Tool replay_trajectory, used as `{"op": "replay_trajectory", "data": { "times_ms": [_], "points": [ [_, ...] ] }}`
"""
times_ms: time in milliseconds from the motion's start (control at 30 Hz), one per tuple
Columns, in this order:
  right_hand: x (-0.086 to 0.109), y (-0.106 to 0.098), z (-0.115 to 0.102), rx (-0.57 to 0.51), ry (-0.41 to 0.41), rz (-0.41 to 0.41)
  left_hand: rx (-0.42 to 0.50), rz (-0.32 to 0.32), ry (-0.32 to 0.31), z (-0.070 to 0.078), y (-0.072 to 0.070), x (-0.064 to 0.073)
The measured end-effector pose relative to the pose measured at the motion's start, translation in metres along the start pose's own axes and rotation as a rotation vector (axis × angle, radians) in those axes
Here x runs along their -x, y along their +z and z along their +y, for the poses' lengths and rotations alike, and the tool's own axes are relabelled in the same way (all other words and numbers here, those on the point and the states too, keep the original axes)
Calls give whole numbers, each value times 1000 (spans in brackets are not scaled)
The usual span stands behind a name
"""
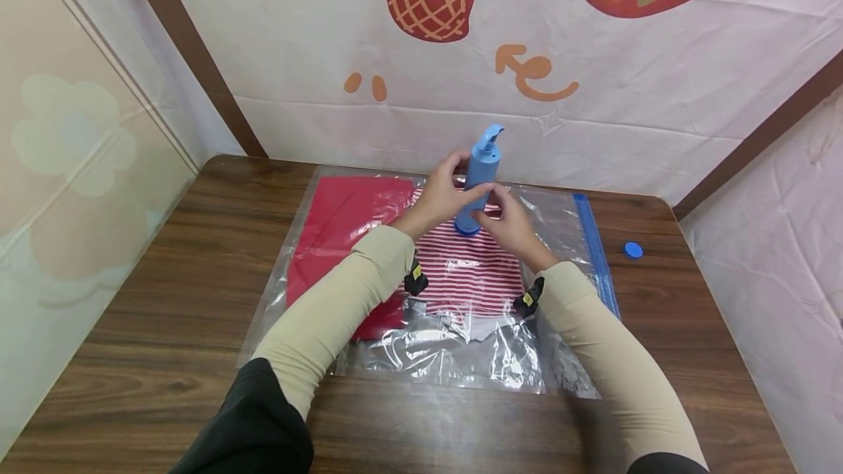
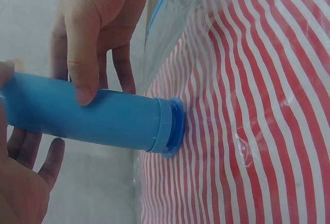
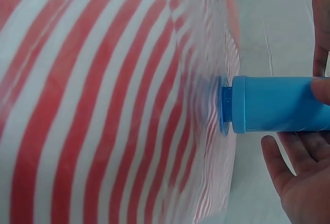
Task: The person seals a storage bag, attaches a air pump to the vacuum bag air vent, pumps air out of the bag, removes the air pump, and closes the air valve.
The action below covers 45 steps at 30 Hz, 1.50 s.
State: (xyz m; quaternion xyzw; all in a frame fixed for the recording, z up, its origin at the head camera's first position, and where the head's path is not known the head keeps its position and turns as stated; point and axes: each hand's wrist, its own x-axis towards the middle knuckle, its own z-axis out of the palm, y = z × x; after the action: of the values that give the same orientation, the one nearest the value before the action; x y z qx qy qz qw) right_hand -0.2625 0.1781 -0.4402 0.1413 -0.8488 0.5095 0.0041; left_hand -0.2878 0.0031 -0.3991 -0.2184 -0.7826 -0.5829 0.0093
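Observation:
A blue hand pump (image 1: 481, 174) stands upright at the back of a clear plastic storage bag (image 1: 461, 368). Its lower end meets a round blue valve (image 2: 178, 127) in the plastic over a red-and-white striped cloth (image 1: 470, 269). My left hand (image 1: 437, 196) grips the pump's barrel from the left, with the thumb across the front. Lower down, my right hand (image 1: 514, 229) holds the barrel from the right. The right thumb (image 2: 85, 80) presses on the blue side in the left wrist view. Above both hands is the pump's handle (image 1: 490, 136).
A red folded cloth (image 1: 349, 232) lies inside the bag's left half. Along the bag's right edge runs a blue zip strip (image 1: 596, 251). A small blue cap (image 1: 633, 249) sits to its right on the wooden table (image 1: 132, 357). Behind the table hangs a printed curtain (image 1: 428, 115).

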Motion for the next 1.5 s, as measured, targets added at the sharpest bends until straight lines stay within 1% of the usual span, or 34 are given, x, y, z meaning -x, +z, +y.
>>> {"op": "replay_trajectory", "data": {
  "times_ms": [200,300,400,567,633,700,767,867,933,1000,1100,1167,1267,1333,1400,1500],
  "points": [
    [0,1,0,13,-4,7,19,1,-36,1,0,3],
    [0,1,2,6,-11,15,19,3,-41,2,0,4],
    [-1,2,3,6,-11,30,18,-4,-36,1,-1,4],
    [-2,1,0,21,0,62,8,-24,1,-3,-1,5],
    [-2,1,-1,46,11,61,2,-30,14,-5,0,6],
    [-2,-1,-2,75,24,27,-12,-34,18,-6,0,6],
    [-1,-7,-5,115,46,-44,-25,-36,15,-7,1,6],
    [-2,-23,-13,185,62,-135,-31,-35,7,-7,2,6],
    [-3,-39,-23,222,64,-143,-22,-34,0,-6,3,6],
    [-5,-55,-35,235,37,-101,-14,-42,-8,-6,4,5],
    [-8,-77,-60,221,-43,-40,-28,-61,-14,-6,4,4],
    [-11,-87,-79,228,-123,-38,-42,-73,-13,-7,4,3],
    [-15,-96,-107,296,-236,-87,-61,-82,2,-7,5,2],
    [-18,-98,-123,381,-283,-130,-65,-88,5,-8,5,2],
    [-21,-97,-136,469,-303,-170,-68,-99,3,-9,5,2],
    [-25,-92,-151,585,-309,-215,-60,-121,-10,-11,5,2]
  ]
}}
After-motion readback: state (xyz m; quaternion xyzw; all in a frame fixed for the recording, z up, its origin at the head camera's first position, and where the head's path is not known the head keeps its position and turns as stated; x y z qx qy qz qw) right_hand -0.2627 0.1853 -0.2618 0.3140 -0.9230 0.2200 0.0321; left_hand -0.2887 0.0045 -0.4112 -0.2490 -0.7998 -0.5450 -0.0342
